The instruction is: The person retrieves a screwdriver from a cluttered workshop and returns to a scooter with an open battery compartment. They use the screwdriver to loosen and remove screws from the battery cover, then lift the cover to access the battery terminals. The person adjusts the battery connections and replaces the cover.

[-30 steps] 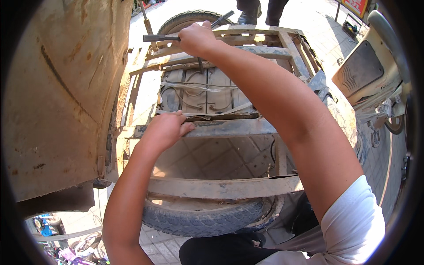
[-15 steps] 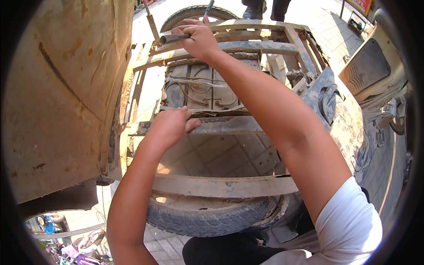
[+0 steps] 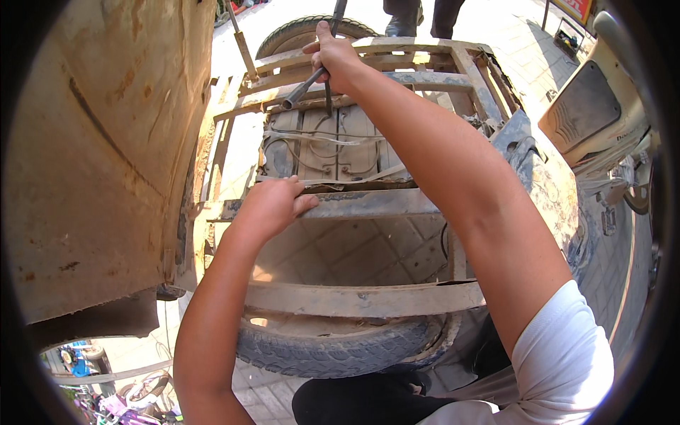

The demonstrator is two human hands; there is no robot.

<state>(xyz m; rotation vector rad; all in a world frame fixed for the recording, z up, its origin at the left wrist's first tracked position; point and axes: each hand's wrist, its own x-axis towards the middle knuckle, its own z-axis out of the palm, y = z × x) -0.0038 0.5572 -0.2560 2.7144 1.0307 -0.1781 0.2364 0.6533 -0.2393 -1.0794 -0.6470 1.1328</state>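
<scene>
My right hand (image 3: 338, 65) is closed around a dark four-way lug wrench (image 3: 306, 88) above the far part of a dirty metal vehicle frame. One socket end points down and left, and another arm rises past my thumb. Nearer me, my left hand (image 3: 273, 205) grips a worn frame bar (image 3: 375, 203), its thumb lying on top and its fingertips over the far edge. Just beyond that bar, dusty grey batteries (image 3: 319, 154) with looping wires (image 3: 283, 142) sit in a bay of the frame. My right forearm covers part of their right side.
A rusty raised panel (image 3: 106, 156) stands along the left, with a thin strut (image 3: 243, 46) behind it. Tyres lie at the near (image 3: 333, 350) and far (image 3: 283, 32) sides of the frame. A scooter (image 3: 595, 99) is at right. Another person's boots (image 3: 404, 21) are beyond the frame.
The lug wrench has turned in my right hand, its socket end swinging down and right, and an arm now points down toward the batteries. My left hand stays on the bar.
</scene>
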